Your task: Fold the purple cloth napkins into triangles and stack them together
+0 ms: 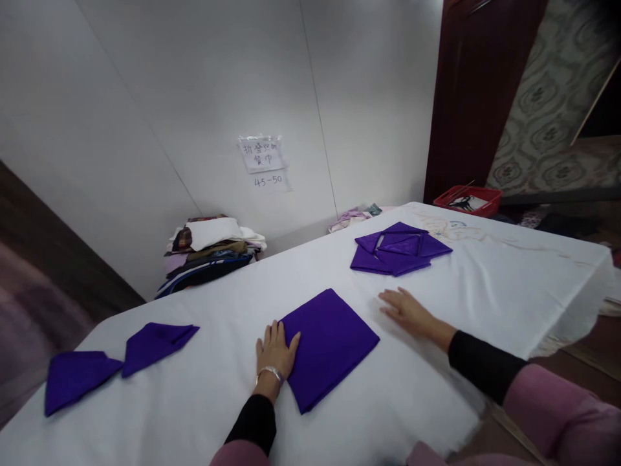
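A purple cloth napkin (334, 349), folded into a square, lies flat on the white tablecloth (204, 414) with one corner toward the wall. My left hand (277, 353) rests at its left edge, palm down with the fingers spread. To the right of the napkin, my right hand (407, 312) is over the tablecloth, fingers stretched out and slightly blurred, holding nothing. Beyond that hand sit several folded purple napkins (400, 249), overlapping in a group. Two more folded napkins, a nearer one (77, 378) and a farther one (158, 346), lie at the far left.
Against the white wall, a pile of folded clothes (211, 249) stands behind the table. Handwritten paper signs (264, 162) are taped above. A red basket (488, 202) is past the table's far right side, near a dark red door (478, 97).
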{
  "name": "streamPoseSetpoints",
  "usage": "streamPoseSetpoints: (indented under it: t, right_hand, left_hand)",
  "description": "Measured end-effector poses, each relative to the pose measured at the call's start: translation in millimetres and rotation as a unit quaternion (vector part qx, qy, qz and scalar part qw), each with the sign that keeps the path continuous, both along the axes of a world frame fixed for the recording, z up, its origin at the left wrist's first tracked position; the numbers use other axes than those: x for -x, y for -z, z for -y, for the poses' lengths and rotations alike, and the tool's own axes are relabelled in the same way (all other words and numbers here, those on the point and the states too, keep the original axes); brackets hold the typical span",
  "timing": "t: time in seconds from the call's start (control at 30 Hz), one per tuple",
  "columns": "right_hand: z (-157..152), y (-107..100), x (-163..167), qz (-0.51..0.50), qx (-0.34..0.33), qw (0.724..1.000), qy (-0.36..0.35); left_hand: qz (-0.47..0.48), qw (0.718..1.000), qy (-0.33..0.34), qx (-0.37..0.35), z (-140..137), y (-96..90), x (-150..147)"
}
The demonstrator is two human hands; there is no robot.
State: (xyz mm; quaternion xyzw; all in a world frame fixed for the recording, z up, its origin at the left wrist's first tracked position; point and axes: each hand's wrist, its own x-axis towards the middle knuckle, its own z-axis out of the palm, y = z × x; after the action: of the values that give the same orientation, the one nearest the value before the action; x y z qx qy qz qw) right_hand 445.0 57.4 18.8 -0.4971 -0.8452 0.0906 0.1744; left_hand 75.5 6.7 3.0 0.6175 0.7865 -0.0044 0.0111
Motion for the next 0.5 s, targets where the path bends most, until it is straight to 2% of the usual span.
streamPoseSetpoints:
  t: [0.1, 0.2, 0.33, 0.5]
  right_hand:
    - [-50, -14, -44, 0.028, -0.03, 0.989, 0.144]
    - [-100, -29, -80, 0.039, -0.032, 0.976, 0.213]
    - [-156, -35, -98, 0.054, -0.021, 0.973, 0.225]
    - [-207, -17, -93, 0.074, 0.017, 0.978, 0.193]
  left_hand:
    - [-0.011, 1.0, 0.002, -0.003, 0, 1.7, 1]
    - [-0.02, 1.0, -0.003, 0.0, 0, 2.8, 2]
    - [-0.021, 1.0, -0.002, 0.003, 0, 4.7, 4]
    - [-0.027, 1.0, -0.01, 0.013, 0, 7.6, 7]
